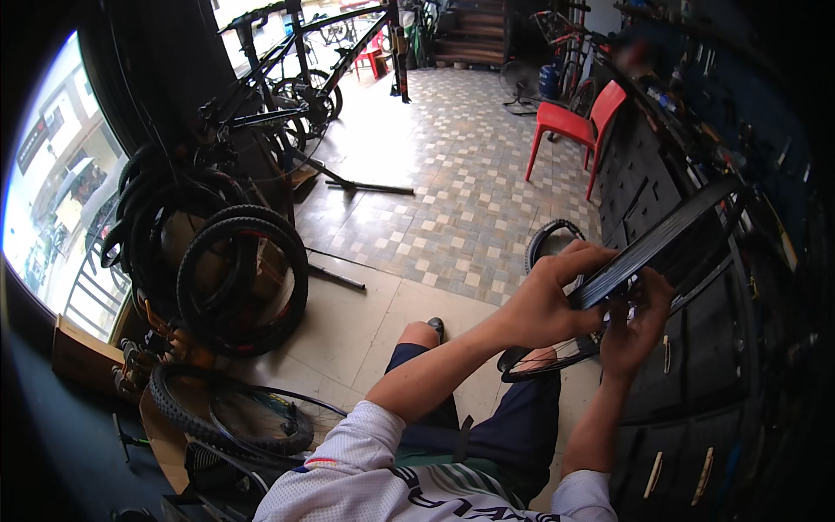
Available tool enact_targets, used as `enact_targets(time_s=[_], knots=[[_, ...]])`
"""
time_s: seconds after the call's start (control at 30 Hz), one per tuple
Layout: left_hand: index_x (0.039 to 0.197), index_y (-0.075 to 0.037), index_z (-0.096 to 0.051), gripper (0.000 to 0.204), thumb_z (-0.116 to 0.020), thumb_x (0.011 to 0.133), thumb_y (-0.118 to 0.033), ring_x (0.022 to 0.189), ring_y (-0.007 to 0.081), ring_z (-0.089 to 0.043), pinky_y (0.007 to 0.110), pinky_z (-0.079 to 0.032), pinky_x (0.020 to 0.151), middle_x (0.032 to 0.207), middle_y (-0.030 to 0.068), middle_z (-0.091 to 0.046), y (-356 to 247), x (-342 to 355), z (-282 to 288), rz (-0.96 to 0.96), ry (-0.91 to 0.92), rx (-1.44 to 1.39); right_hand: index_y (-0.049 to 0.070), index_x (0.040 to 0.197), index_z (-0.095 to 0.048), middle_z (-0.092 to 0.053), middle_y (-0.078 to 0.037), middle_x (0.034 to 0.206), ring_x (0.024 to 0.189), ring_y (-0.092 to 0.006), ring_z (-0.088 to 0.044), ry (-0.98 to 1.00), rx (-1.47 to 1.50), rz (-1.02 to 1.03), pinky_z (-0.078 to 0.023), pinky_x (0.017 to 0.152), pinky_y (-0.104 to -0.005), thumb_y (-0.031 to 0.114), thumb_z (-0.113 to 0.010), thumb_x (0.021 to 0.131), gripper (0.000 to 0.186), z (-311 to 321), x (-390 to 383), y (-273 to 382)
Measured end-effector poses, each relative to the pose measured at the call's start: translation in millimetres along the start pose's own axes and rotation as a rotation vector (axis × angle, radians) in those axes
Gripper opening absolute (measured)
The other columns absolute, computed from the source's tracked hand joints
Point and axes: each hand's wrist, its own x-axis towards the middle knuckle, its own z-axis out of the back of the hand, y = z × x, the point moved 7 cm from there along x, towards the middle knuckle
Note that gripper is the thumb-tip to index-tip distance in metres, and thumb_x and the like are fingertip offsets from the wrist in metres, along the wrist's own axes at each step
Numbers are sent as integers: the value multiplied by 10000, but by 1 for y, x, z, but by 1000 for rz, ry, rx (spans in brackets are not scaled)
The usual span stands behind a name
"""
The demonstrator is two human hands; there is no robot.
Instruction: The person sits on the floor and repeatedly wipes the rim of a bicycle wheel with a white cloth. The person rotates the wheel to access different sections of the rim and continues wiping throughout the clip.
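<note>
A black bicycle wheel rim (654, 237) is held up on edge in front of me, on the right side of the head view. My left hand (557, 291) is closed around the near part of the rim, thumb and fingers on either side. Just to its right, my right hand (639, 326) has its fingers curled up against the rim's side; what lies between those fingertips is too small to make out. Thin spokes (565, 355) run low above my knee. Beyond my left hand, part of a knobbly tyre (548, 239) shows near the floor.
Black drawers (639, 187) and a tool-laden bench line the right side. A red chair (574, 122) stands ahead. Several tyres (300, 287) hang and lean at the left, near a bike frame on a stand (370, 186). Another wheel (174, 409) lies at lower left.
</note>
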Motion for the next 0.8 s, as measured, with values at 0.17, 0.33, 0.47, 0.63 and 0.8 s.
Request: enact_targets(time_s=[0.17,0.33,0.47,0.63,0.8], knots=[[1319,19,-609,651,-684,673,20,1262,314,-561,411,-427,1082,1291,191,-588,-8,-4,-7,-78,-16,61,-11,1272,-601,-679,-84,1060,808,-98,-603,-13,320,-313,-475,655,-243,226,-581,1061,318,12,-12,-29],[1359,-13,-588,685,-720,687,-3,1318,334,-521,427,-411,1107,1358,193,-536,-11,-3,-15,-126,9,12,20,1235,-497,-597,-31,972,811,-67,-577,-103,521,-610,-433,624,-203,217,-571,1062,273,13,0,-30],[1360,0,-584,683,-706,688,-12,1318,334,-528,434,-410,1115,1387,192,-530,-7,3,-20,-101,19,36,-3,1260,-530,-562,-83,1123,1035,-136,-561,-131,158,-176,-486,761,-283,187,-668,1000,351,16,-12,-19],[1391,6,-564,728,-674,672,-9,1283,349,-562,416,-426,1098,1406,196,-536,-11,4,-21,-105,7,68,-12,1235,-581,-592,-53,1044,939,-105,-572,-93,-128,-8,-462,746,-247,161,-602,1037,264,19,-2,-5],[1388,25,-562,718,-674,680,-6,1121,238,-650,349,-477,1014,1208,166,-669,-4,0,-21,128,78,-25,13,1249,-521,-607,-9,980,888,-57,-551,-125,481,-416,-439,753,-216,199,-578,1064,269,14,-5,-31]])
